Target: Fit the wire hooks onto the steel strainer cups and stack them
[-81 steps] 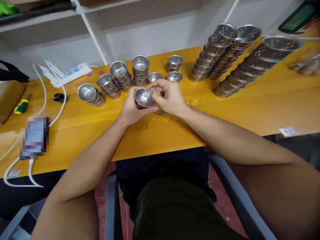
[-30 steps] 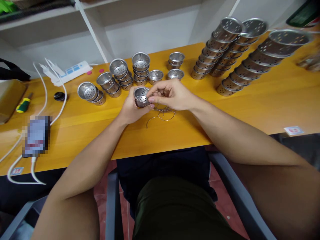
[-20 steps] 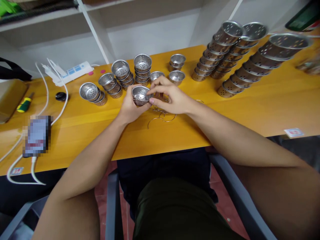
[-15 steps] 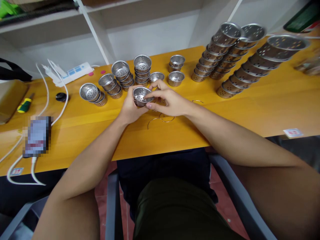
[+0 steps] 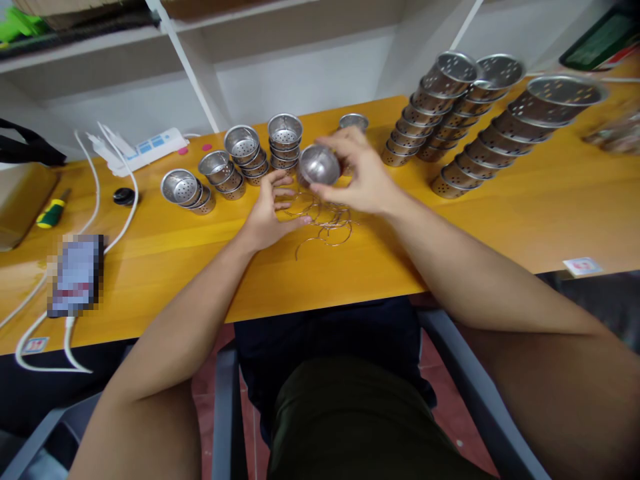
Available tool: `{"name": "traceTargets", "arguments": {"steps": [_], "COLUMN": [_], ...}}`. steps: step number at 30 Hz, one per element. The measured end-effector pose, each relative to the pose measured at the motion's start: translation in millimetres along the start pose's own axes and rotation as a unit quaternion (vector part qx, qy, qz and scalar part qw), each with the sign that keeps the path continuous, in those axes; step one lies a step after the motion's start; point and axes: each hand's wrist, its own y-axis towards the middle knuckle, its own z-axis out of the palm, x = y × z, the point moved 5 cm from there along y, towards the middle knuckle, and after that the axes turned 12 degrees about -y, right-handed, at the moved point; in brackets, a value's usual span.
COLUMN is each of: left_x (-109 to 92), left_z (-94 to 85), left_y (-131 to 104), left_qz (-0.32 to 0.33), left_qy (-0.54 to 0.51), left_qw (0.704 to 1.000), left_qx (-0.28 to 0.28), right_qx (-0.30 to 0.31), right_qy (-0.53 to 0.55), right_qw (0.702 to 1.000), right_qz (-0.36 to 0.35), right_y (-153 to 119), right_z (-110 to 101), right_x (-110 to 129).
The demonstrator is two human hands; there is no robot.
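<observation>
Cup (image 5: 319, 165) | in right hand (image 5: 353, 167) | apart from left hand (image 5: 274, 210)

I'm making out no readable words, brands or numbers anywhere. A small right-hand label (image 5: 583, 267) is lying at the front edge of my table (image 5: 185, 287), showing me a reddish mark too small to read. A left-hand label (image 5: 36, 345) is sitting at the same edge, its red and blue print also blurring. The white power strip (image 5: 155, 148) is carrying blue patches I'm not managing to read, and the phone (image 5: 77, 275) is showing only pixel blocks.
</observation>
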Motion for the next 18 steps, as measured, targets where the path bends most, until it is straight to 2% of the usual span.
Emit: {"name": "traceTargets", "arguments": {"steps": [3, 4, 6, 9, 11, 14, 18], "left_x": [-2.6, -3.9, -6.4, -9.4, -11.5, -13.4, -13.5], "left_z": [-5.8, -7.2, -8.8, -9.5, -10.3, -12.4, -13.7], "left_y": [0.2, 0.4, 0.9, 1.5, 1.7, 1.4, 0.8], "left_qz": [-0.033, -0.04, -0.049, -0.052, -0.048, -0.051, -0.062], "left_qy": [0.014, 0.017, 0.017, 0.019, 0.027, 0.038, 0.034], "left_qw": [0.999, 0.999, 0.998, 0.998, 0.998, 0.997, 0.997], "left_qx": [-0.02, -0.024, -0.029, -0.032, -0.034, -0.036, -0.026], "right_qx": [-0.056, -0.051, 0.002, 0.132, 0.196, 0.247, 0.274], "right_qy": [-0.031, -0.035, -0.037, -0.045, -0.055, -0.108, -0.181], "right_qw": [0.996, 0.995, 0.995, 0.986, 0.975, 0.957, 0.934], "right_qz": [0.061, 0.077, 0.091, 0.09, 0.09, 0.109, 0.14], "right_y": [21.1, 31.3, 55.7, 91.6, 109.2, 124.3, 131.7], "right_z": [-32.9, -39.3, -42.2, -28.1, -14.6, 3.6, 18.2], "right_x": [-42.0, -54.2, -72.7, -87.3, -91.2, -94.8, -102.7]}}
